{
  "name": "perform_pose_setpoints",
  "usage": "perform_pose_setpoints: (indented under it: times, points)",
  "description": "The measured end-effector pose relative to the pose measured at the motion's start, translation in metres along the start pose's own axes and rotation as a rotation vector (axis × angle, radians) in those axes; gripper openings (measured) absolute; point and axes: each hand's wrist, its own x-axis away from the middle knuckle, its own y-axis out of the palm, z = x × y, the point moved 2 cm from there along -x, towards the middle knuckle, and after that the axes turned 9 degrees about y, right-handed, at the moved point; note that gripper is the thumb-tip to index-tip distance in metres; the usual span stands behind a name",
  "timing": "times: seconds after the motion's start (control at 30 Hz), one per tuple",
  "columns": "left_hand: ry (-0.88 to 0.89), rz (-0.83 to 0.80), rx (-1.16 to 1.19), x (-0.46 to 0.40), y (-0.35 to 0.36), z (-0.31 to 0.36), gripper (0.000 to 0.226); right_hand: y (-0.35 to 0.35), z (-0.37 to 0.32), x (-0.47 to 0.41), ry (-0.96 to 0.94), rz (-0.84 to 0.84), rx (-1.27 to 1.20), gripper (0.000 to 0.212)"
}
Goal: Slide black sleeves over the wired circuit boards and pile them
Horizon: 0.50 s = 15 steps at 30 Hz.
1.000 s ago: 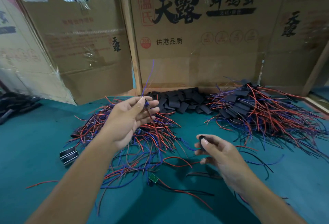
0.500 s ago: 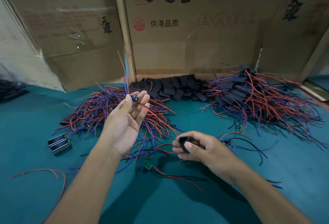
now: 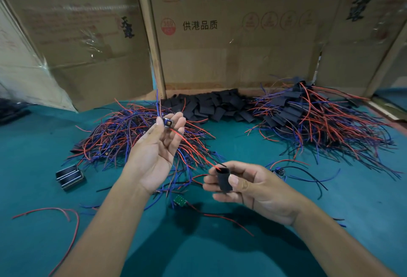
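My left hand (image 3: 157, 151) pinches a small wired circuit board (image 3: 167, 122) at its fingertips, raised above the table. Blue wires rise from the board; its red and black wires (image 3: 193, 148) run down to the right. My right hand (image 3: 246, 185) pinches a black sleeve (image 3: 224, 178) upright between thumb and fingers. The red wire's tip reaches the sleeve's open top. A heap of bare wired boards (image 3: 123, 136) lies behind my left hand. Loose black sleeves (image 3: 211, 106) are heaped at the back centre. Sleeved boards (image 3: 308, 116) are piled at the right.
The table has a green cloth (image 3: 363, 199). A green board with red and black wires (image 3: 180, 200) lies between my forearms. A small metal part (image 3: 70, 176) sits at the left. Another wired board (image 3: 278, 170) lies beyond my right hand. Cardboard boxes (image 3: 231, 45) wall the back.
My right hand has turned the sleeve upright and lifted it toward the left hand. The board's red and black wires now hang down to the sleeve's mouth. The view has tilted down.
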Motion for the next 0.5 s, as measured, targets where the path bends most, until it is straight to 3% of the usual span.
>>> perform_pose_setpoints:
  times: [0.27, 0.5]
  points:
    - [0.015, -0.018, -0.051, -0.004, -0.007, -0.004, 0.035, 0.003, -0.002, 0.001, 0.004, -0.006, -0.016, 0.051]
    - [0.029, -0.202, -0.176, 0.015, 0.010, -0.025, 0.024, -0.001, -0.005, 0.001, -0.062, 0.235, 0.302, 0.032]
